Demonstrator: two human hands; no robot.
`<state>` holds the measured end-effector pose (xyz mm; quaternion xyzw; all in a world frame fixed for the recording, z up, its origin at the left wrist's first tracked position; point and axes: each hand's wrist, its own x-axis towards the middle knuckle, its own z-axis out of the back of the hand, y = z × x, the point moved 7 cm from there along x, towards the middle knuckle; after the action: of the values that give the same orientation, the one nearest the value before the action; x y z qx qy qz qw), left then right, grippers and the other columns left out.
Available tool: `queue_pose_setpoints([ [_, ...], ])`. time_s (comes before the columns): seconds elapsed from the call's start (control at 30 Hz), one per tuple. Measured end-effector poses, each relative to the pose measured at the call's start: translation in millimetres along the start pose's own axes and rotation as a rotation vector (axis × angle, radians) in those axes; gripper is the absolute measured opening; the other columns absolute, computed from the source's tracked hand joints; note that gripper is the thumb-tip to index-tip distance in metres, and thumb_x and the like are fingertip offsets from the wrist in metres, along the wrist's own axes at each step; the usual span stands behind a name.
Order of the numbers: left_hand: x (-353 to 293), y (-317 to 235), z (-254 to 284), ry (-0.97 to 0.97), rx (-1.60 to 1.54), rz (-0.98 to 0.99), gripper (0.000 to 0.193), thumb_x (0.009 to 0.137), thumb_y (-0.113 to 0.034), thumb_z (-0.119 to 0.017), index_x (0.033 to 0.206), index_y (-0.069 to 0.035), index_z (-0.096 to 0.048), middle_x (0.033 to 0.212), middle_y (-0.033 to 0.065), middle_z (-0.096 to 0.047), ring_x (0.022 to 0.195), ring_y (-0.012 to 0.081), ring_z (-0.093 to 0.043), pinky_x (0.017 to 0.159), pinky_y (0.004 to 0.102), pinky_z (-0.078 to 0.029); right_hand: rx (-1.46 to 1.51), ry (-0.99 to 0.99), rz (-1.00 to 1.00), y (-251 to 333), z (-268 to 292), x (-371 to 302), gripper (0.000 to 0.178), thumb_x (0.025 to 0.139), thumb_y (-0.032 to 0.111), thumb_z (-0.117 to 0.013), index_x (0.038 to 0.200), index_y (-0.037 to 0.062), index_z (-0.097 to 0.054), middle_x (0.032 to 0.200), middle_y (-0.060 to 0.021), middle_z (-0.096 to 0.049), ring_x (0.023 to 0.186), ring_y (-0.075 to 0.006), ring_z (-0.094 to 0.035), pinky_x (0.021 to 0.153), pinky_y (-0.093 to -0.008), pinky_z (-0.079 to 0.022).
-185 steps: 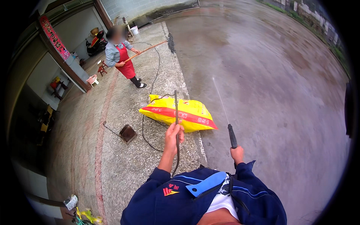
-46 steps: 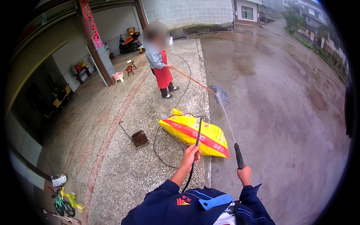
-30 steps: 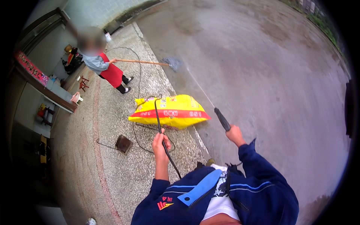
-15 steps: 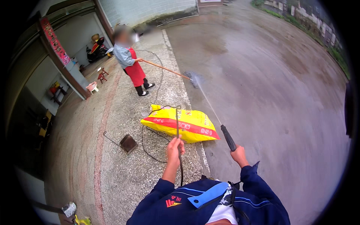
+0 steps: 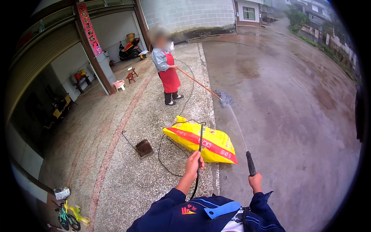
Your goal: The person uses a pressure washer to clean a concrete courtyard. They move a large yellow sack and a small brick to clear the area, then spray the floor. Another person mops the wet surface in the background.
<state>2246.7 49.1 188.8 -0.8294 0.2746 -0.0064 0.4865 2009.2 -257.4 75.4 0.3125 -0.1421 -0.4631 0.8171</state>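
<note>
My right hand (image 5: pixel 255 182) is wrapped round the black handle of a spray wand (image 5: pixel 251 164). A thin jet of water runs from its tip to a grey mop head (image 5: pixel 224 98) on the wet concrete. A thin black hose (image 5: pixel 200 141) passes through my closed left hand (image 5: pixel 193 165) and loops over a yellow and red sack (image 5: pixel 208 140), which lies just ahead. A person in a red apron (image 5: pixel 170 77) stands beyond the sack, gripping the mop's wooden pole (image 5: pixel 198 82) in front of them.
A metal dustpan (image 5: pixel 144 149) stands left of the sack on the pebbled paving. Farther off are a pink and white stool (image 5: pixel 119 84), a small red stool (image 5: pixel 131 75) and a motorcycle (image 5: pixel 130 50). A child's bicycle (image 5: pixel 68 217) is at lower left.
The view has swung left and up, so the scene sits farther right and lower. The water jet still meets the mop head. Both my hands keep their holds.
</note>
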Motion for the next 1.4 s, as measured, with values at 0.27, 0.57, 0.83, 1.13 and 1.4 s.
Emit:
queue_pose_setpoints([
  [0.27, 8.1, 9.5, -4.1, 0.019, -0.023, 0.013, 0.032, 0.105, -0.024, -0.046, 0.13, -0.008, -0.056, 0.067, -0.0009, -0.045, 0.05, 0.0128, -0.05, 0.043, 0.0276, -0.04, -0.115, 0.059, 0.043, 8.8, 6.3, -8.2, 0.029, 0.078, 0.024, -0.072, 0.092, -0.0005, -0.072, 0.083, -0.0292, -0.067, 0.087, -0.0465, -0.066, 0.075, -0.0518, -0.052],
  [0.57, 8.1, 11.2, 5.6, -0.029, -0.062, 0.025, 0.029, 0.105, -0.025, -0.047, 0.128, -0.01, -0.055, 0.065, -0.0024, -0.044, 0.048, 0.011, -0.048, 0.042, 0.0271, -0.04, -0.058, 0.061, 0.084, 16.7, 2.6, -2.9, 0.029, 0.08, 0.026, -0.07, 0.09, -0.0009, -0.07, 0.083, -0.0303, -0.065, 0.086, -0.0488, -0.063, 0.075, -0.0532, -0.051],
  [0.83, 2.9, 8.9, 6.4, -0.053, -0.073, 0.029, 0.034, 0.106, -0.024, -0.047, 0.133, -0.004, -0.052, 0.065, -0.0028, -0.042, 0.049, 0.0103, -0.046, 0.044, 0.0268, -0.037, -0.086, 0.03, 0.113, 18.1, 5.7, -5.2, 0.024, 0.08, 0.024, -0.069, 0.089, 0.0016, -0.07, 0.082, -0.0282, -0.065, 0.083, -0.0478, -0.063, 0.073, -0.0536, -0.052],
  [1.13, 1.8, 7.9, 2.2, -0.034, -0.039, 0.045, 0.037, 0.106, -0.026, -0.046, 0.134, -0.002, -0.051, 0.065, -0.0031, -0.042, 0.052, 0.0108, -0.047, 0.045, 0.0283, -0.038, -0.081, 0.027, 0.151, 29.4, 7.8, 3.5, 0.021, 0.08, 0.022, -0.068, 0.087, 0.0023, -0.069, 0.081, -0.0276, -0.066, 0.082, -0.0476, -0.063, 0.071, -0.0547, -0.051],
  [1.4, 4.5, 7.2, -1.2, -0.053, -0.035, 0.054, 0.033, 0.106, -0.025, -0.046, 0.131, -0.005, -0.053, 0.065, -0.0033, -0.042, 0.048, 0.0096, -0.044, 0.043, 0.027, -0.038, -0.085, 0.033, 0.187, 41.2, 9.5, 0.9, 0.022, 0.08, 0.023, -0.068, 0.089, 0.0021, -0.069, 0.082, -0.0275, -0.066, 0.083, -0.0474, -0.064, 0.072, -0.0548, -0.051],
])
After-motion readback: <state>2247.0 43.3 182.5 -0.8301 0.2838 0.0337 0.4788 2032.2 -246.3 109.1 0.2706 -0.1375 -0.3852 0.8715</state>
